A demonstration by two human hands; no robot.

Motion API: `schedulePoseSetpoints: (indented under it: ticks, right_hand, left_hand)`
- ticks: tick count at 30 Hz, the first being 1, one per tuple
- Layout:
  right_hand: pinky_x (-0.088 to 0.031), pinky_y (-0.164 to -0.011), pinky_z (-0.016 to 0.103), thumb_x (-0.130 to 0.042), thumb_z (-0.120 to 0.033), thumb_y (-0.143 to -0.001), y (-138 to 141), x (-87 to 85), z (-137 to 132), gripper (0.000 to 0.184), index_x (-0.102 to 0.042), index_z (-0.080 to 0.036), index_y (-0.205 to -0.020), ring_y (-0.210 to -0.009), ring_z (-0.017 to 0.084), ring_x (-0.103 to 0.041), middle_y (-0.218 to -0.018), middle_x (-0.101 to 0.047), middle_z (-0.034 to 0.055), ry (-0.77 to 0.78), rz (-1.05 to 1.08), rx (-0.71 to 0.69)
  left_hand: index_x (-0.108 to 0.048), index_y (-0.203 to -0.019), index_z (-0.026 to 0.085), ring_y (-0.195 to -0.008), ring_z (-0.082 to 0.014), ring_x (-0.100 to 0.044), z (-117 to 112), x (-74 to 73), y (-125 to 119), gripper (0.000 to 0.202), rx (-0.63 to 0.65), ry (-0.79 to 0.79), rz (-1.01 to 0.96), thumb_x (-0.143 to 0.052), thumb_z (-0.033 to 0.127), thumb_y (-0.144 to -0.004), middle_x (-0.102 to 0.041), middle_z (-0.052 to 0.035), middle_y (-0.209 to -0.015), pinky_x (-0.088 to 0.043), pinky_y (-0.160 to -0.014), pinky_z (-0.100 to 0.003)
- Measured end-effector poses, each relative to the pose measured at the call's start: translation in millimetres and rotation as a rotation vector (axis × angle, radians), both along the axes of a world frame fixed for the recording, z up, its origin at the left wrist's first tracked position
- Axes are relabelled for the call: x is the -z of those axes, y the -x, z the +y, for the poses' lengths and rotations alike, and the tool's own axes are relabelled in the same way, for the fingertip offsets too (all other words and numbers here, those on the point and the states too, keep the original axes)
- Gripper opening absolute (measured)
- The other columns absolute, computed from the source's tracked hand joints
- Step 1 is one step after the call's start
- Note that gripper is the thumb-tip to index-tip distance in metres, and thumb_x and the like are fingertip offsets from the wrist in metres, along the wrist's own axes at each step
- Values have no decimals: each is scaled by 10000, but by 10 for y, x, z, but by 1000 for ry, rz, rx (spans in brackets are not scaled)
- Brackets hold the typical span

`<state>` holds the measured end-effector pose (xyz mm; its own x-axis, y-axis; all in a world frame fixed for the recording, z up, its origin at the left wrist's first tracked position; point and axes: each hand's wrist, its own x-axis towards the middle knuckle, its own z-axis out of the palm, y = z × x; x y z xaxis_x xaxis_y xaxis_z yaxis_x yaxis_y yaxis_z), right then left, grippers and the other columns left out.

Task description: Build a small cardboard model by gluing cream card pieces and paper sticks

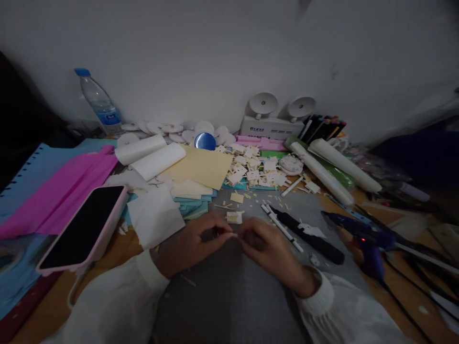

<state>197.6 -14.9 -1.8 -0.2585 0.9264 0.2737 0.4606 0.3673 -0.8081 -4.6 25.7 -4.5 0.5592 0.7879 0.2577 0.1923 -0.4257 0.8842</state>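
Observation:
My left hand (pixel 195 241) and my right hand (pixel 267 248) meet over a grey cutting mat (pixel 229 296), fingertips pinched together on a tiny pale paper piece (pixel 232 235). A small cream paper block (pixel 234 217) lies just beyond my fingers. A heap of small cream cut squares (pixel 251 169) sits farther back. A black craft knife (pixel 308 236) and a white pen (pixel 281 227) lie to the right of my right hand.
A pink-cased phone (pixel 84 227) rests on pink and blue sheets at left. White paper rolls (pixel 154 160), a yellow sheet (pixel 201 167), a water bottle (pixel 98 102), a blue glue gun (pixel 362 236), more rolls (pixel 333 172) and markers (pixel 324 126) crowd the desk.

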Motion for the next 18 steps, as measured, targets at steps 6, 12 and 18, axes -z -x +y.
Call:
schedulePoseSetpoints:
  ticks: [6, 12, 18]
  right_hand:
    - [-498, -615, 222, -626, -266, -845, 7, -13, -3, 62, -611, -208, -861, -699, 126, -610, -802, -633, 9, 104, 258, 70]
    - [-540, -692, 243, -637, -341, -854, 39, 38, -35, 153, -617, -225, -951, -785, 136, -650, -873, -664, 19, 177, 370, 18]
    - [-485, -607, 224, -639, -241, -853, 56, 30, -49, 33, -644, -208, -854, -706, 122, -600, -791, -630, 5, 3, 218, 64]
  left_hand:
    - [-677, -911, 180, -802, -149, -615, -19, -66, -6, 104, -20, 171, -2, -610, 235, -855, -669, -30, -871, -480, -694, -233]
    - [-702, -896, 185, -732, -139, -600, -50, -126, -22, 117, -5, 163, 42, -628, 259, -845, -682, -20, -827, -463, -631, -224]
    - [-682, -916, 178, -773, -140, -600, -38, -57, 10, 99, 14, 20, 53, -601, 187, -859, -660, -23, -839, -469, -700, -234]
